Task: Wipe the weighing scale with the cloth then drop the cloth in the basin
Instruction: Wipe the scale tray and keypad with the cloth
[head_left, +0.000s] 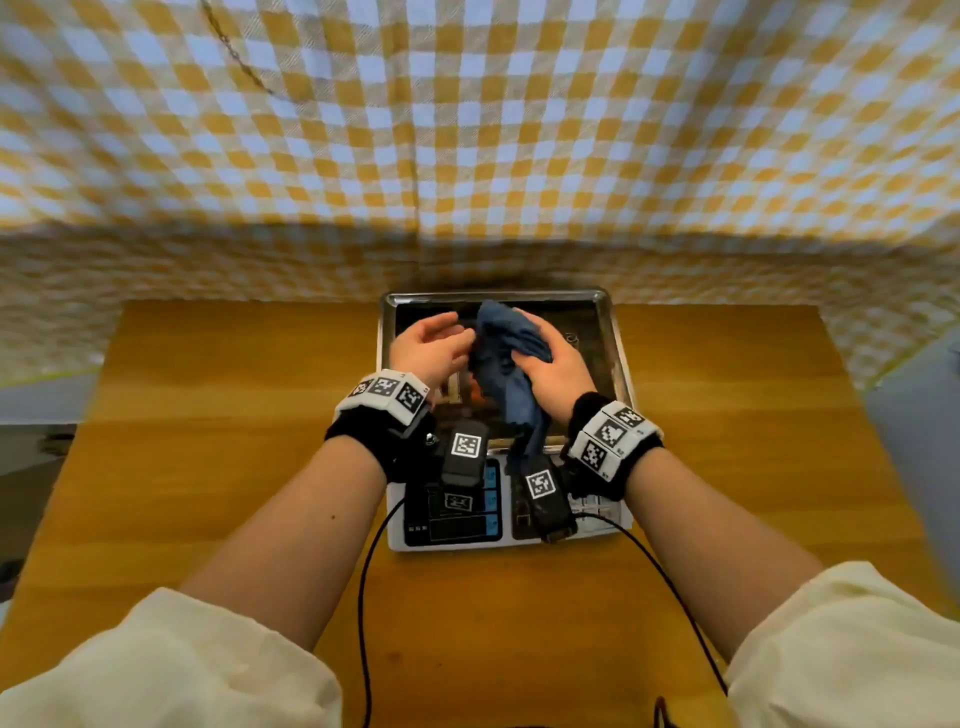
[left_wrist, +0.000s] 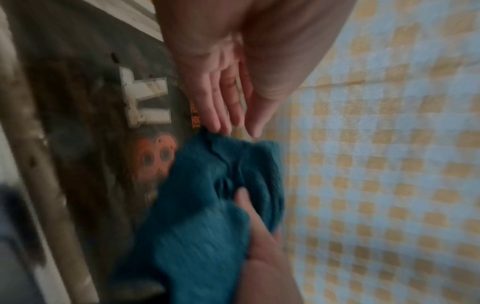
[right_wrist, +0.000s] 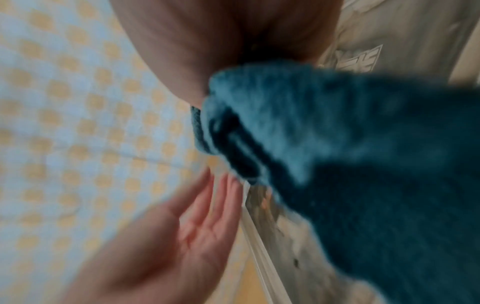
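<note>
Head view, near to far. At the bottom of the frame two cream sleeves (head_left: 171, 670) and bare forearms reach up the frame over a wooden table (head_left: 208, 467); each wrist carries a marker-tagged band and a camera unit, with black cables trailing toward the lower edge. At centre stands the weighing scale (head_left: 498, 415), its display panel (head_left: 452, 519) nearest the viewer and its steel pan (head_left: 615, 358), lined with a dark printed sheet, beyond. Above the pan, the right hand (head_left: 553, 371) grips the blue cloth (head_left: 506, 358), fingers and thumb curled round a bunch of it, so that one end stands up and the other hangs toward the display. The left hand (head_left: 434, 345) lies just beside the cloth, palm turned toward it, fingers nearly straight and close together; the left-wrist view shows the fingertips (left_wrist: 221, 123) at the cloth's edge (left_wrist: 207, 185), holding nothing. A yellow-checked sheet (head_left: 467, 130) fills the upper frame. No basin is visible in any view. Judged step: the cloth is being gathered or re-folded over the pan, either before wiping or between strokes. The next move probably calls for pressing the bunched cloth flat onto the pan and sweeping across it; the basin must be found later.
</note>
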